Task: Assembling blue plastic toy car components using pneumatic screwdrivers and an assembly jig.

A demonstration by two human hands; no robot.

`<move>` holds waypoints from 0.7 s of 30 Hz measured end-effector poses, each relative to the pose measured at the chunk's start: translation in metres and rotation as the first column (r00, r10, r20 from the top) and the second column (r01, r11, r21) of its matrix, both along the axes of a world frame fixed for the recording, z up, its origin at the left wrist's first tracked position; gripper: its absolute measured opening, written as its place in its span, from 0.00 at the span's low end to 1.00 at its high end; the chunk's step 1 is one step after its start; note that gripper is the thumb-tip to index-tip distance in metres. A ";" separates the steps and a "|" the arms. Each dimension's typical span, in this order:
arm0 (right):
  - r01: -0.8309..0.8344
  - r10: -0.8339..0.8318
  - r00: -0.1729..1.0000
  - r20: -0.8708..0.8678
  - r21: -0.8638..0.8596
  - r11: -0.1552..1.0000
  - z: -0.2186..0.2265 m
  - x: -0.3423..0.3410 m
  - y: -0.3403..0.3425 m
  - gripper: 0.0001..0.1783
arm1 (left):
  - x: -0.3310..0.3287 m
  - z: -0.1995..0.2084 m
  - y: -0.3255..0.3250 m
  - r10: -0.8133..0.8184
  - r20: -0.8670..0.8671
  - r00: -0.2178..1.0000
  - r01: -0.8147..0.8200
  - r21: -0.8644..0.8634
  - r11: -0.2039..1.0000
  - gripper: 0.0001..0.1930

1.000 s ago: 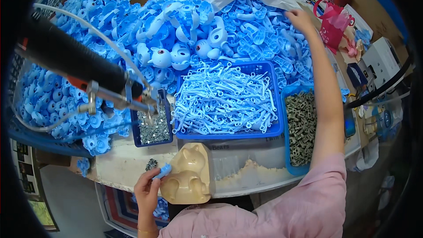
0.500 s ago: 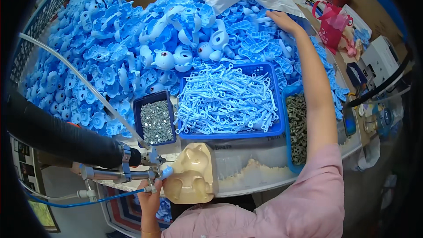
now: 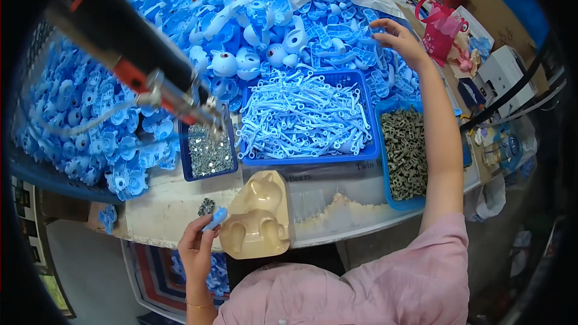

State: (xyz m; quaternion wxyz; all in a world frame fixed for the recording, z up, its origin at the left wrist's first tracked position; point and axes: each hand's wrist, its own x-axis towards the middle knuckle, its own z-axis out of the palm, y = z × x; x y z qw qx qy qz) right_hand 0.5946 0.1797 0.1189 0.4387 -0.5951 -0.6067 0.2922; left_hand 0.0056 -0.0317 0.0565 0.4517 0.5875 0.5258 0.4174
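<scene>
Head view. Tabletop (image 3: 156,210) shows left of the tan mould (image 3: 257,219) at its near edge, where the left hand (image 3: 195,245) pinches a blue part (image 3: 215,219); right hand (image 3: 402,42), fingers parted, above blue pieces (image 3: 346,42). Black tool (image 3: 141,39) partly hides the small tray (image 3: 212,174).

The left hand (image 3: 197,242) is held low, its thumb (image 3: 206,244) and fingers (image 3: 191,230) being closed in a pinch, with the left forearm (image 3: 200,294) directed almost upright below it. The right arm (image 3: 444,138) is stretched forward, and the right hand (image 3: 402,42) is turned leftward, its fingers bent and parted.
</scene>
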 end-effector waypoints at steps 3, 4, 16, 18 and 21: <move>-0.027 0.029 0.987 -0.160 0.013 1.000 0.000 -0.013 -0.015 0.15 | -0.003 -0.002 -0.001 -0.016 0.013 1.000 0.016 0.015 1.000 0.15; -0.033 0.040 0.975 -0.217 0.033 0.999 0.000 -0.018 -0.019 0.13 | -0.005 -0.002 -0.001 -0.023 0.015 1.000 0.023 0.028 0.999 0.15; 0.264 -0.409 0.593 0.694 0.312 0.913 -0.023 -0.060 -0.007 0.13 | -0.024 -0.011 -0.009 -0.037 0.040 0.998 0.035 0.052 0.998 0.14; 0.177 -0.374 0.631 0.680 0.343 0.923 -0.032 -0.092 0.013 0.12 | -0.024 -0.011 -0.010 -0.032 0.052 0.998 0.030 0.049 0.998 0.14; 0.054 -0.274 0.646 0.713 0.315 0.948 -0.057 -0.077 0.039 0.12 | -0.021 -0.011 -0.010 -0.042 0.065 0.997 0.038 0.064 0.997 0.14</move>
